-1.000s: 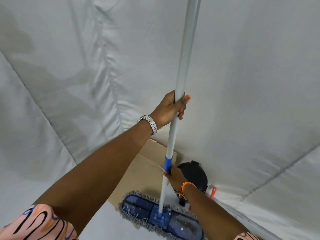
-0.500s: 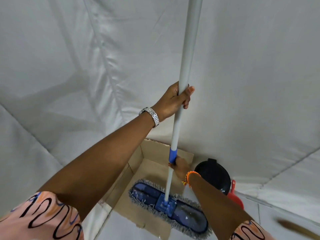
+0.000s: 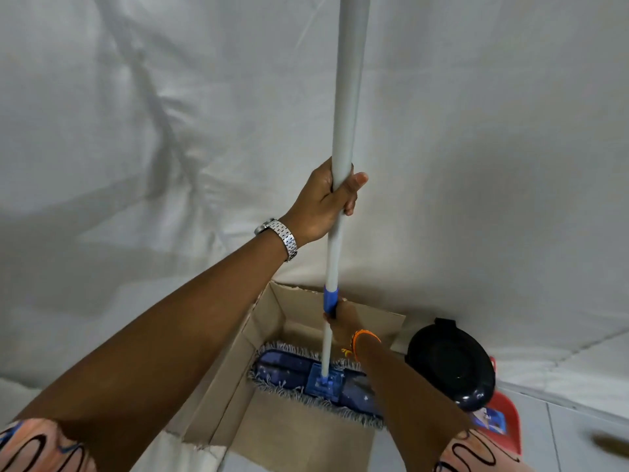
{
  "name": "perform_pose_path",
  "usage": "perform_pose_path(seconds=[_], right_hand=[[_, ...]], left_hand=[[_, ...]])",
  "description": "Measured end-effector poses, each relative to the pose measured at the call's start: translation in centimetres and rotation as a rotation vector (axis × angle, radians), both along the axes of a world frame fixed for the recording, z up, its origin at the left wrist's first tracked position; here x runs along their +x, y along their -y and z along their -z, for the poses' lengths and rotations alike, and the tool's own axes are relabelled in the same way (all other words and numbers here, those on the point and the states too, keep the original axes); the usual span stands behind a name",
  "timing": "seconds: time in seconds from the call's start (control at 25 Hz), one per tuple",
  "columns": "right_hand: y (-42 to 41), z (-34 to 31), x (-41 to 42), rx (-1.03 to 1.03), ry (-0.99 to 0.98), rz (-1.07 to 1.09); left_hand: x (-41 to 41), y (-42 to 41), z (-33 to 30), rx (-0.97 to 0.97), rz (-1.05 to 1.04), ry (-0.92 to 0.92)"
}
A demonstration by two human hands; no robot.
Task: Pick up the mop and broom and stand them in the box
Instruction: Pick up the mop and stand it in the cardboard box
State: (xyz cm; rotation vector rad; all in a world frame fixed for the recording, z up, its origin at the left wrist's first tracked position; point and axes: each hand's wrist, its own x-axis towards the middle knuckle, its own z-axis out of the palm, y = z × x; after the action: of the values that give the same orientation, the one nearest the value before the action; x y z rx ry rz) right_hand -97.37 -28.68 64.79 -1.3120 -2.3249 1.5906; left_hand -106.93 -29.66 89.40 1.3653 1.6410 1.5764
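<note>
Both hands grip the mop (image 3: 343, 137) pole: left hand (image 3: 321, 202) on smooth grey tube, right hand (image 3: 342, 318) just under the blue collar. Flat fringed blue head sits below them inside the open cardboard box (image 3: 272, 335).

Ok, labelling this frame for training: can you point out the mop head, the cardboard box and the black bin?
mop head (image 3: 289, 374), head view, blue pad left of the pole.
cardboard box (image 3: 296, 437), head view, bare floor.
black bin (image 3: 449, 364), head view, lid.

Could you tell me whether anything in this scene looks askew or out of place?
The mop head sits diagonally over the cardboard box, its right end seemingly past the box's right wall. Both the left hand and right hand grip the handle.
</note>
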Motion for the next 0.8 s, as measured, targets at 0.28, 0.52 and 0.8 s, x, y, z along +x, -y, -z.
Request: perform_pose_path(seconds=[0.28,0.52,0.8], right_hand=[[-6.2,6.4,-6.3,0.011,-0.020,0.066],[-8.9,10.7,-8.5,0.036,-0.030,0.157],[-10.7,15.9,-9.9,-0.002,-0.010,0.268]], left_hand=[[-7.5,-6.1,5.8,0.081,0.003,0.031],[-9.4,-9.1,9.6,0.098,0.092,0.074],[-11.0,-12.8,14.2,0.006,0.154,0.047]])
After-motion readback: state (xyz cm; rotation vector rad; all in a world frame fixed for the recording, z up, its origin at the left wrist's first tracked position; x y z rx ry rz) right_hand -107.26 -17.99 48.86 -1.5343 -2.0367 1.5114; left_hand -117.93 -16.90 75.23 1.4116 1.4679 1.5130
